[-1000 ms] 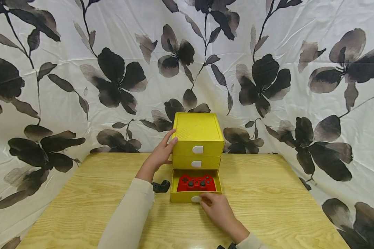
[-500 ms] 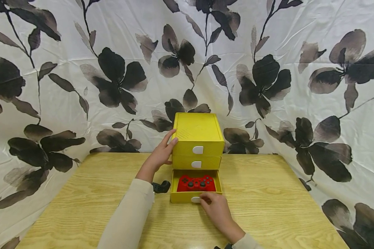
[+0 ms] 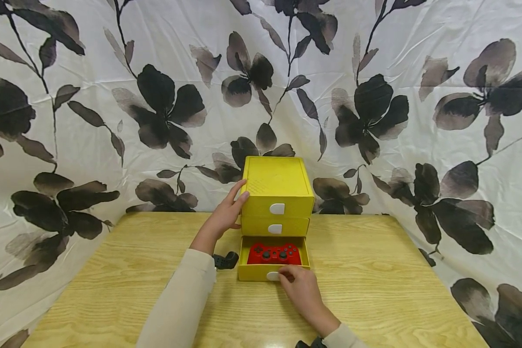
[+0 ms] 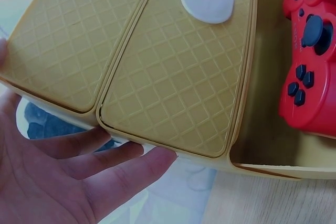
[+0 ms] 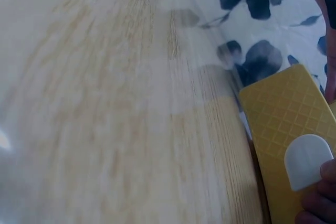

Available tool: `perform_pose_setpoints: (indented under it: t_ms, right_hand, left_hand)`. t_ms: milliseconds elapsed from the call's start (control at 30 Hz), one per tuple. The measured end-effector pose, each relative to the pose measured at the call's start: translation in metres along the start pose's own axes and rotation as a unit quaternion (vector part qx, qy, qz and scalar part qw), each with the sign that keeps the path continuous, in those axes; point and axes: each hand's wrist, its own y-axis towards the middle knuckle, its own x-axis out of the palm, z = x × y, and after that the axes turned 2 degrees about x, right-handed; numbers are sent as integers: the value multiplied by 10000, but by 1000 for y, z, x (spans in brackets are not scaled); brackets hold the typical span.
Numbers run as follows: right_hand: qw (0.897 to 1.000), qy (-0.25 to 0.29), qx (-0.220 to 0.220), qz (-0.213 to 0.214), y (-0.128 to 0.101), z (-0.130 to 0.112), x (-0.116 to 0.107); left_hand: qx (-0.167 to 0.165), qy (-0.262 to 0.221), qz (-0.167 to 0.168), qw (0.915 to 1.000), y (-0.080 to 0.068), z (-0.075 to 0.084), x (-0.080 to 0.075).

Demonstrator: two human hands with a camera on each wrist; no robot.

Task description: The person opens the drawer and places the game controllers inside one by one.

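Left hand [image 3: 223, 220] laid against the left side of the yellow drawer box [image 3: 276, 186], fingers [image 4: 123, 169] straight and close together, flat on the box's side wall at the level of the top and middle drawers; nothing gripped. Thumb hidden from the head view.

Right hand [image 3: 302, 292] at the front of the bottom drawer [image 3: 256, 272], fingers curled, tips touching the white tab handle [image 3: 272, 276]; in the right wrist view a fingertip overlaps the tab's [image 5: 306, 160] lower right edge. Cannot tell whether the tab is pinched or only pressed.

Bottom drawer pulled out towards the person, resting on the wooden worktop [image 3: 374, 285]. Red game controller [image 3: 274, 253] lying flat inside it, buttons and sticks up, filling most of the drawer's width; seen again at the right edge of the left wrist view [image 4: 310, 66]. Middle drawer [image 3: 275, 225] and top drawer [image 3: 277, 207] closed, each with a white tab on its front.

Black object [image 3: 225, 260] on the worktop just left of the open drawer, partly hidden behind the left sleeve [image 3: 180, 299]; too covered to identify. Floral black-and-white cloth [image 3: 113, 96] hung behind the worktop and the box.
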Motion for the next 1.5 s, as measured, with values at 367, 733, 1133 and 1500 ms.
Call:
perform_pose_setpoints:
  t_ms: [367, 733, 1133, 1500]
  right_hand:
    - [9986, 228, 482, 50, 4, 1, 2]
    - [9908, 736, 1104, 279, 12, 5, 9]
    - [9895, 806, 1159, 310, 23, 12, 19]
    - [9911, 689, 1088, 344, 33, 14, 21]
  left_hand:
    - [-41, 2, 52, 10000, 1, 1, 0]
    - [-38, 33, 29, 10000, 3, 0, 0]
    - [-85, 37, 34, 10000, 2, -1, 0]
    - [-105, -30, 30, 9999, 1, 1, 0]
